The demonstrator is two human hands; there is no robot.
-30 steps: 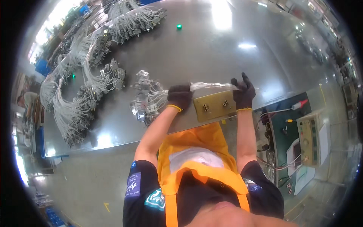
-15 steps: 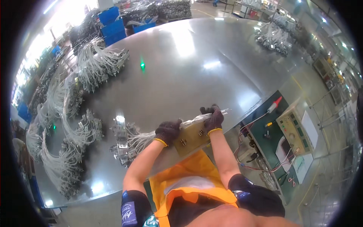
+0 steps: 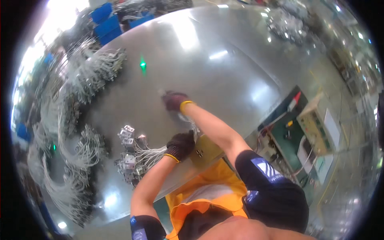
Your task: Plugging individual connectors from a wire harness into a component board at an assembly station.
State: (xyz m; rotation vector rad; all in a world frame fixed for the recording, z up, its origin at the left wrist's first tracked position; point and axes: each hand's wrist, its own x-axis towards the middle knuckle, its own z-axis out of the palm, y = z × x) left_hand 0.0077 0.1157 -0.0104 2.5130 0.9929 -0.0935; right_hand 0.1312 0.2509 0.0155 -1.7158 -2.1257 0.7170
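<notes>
My left hand (image 3: 181, 146), in a dark knit glove with a yellow cuff, is closed around a bundle of white cables (image 3: 151, 154). Small metal fittings (image 3: 129, 162) on the cables lie to its left on the table. Beyond the hand the bundle bends up and away, partly hidden under my right forearm. My right hand (image 3: 175, 101), gloved alike, is farther out over the table and blurred. It looks closed, with a pale smeared tip past its fingers that I cannot make out. A tan block (image 3: 208, 149) with small metal pins sits beside my left hand at the near edge.
Piles of white cables with fittings (image 3: 94, 74) cover the left side of the metal table (image 3: 132, 96). Blue bins (image 3: 108, 30) stand beyond it. At the right, a lower green surface carries a box-shaped instrument (image 3: 314, 124) and a red-tipped clip (image 3: 295, 100).
My right hand has swung left and away from me, from the right end of the bundle. The cable ends now bend upward. My left hand stays around the bundle. The view has shifted slightly.
</notes>
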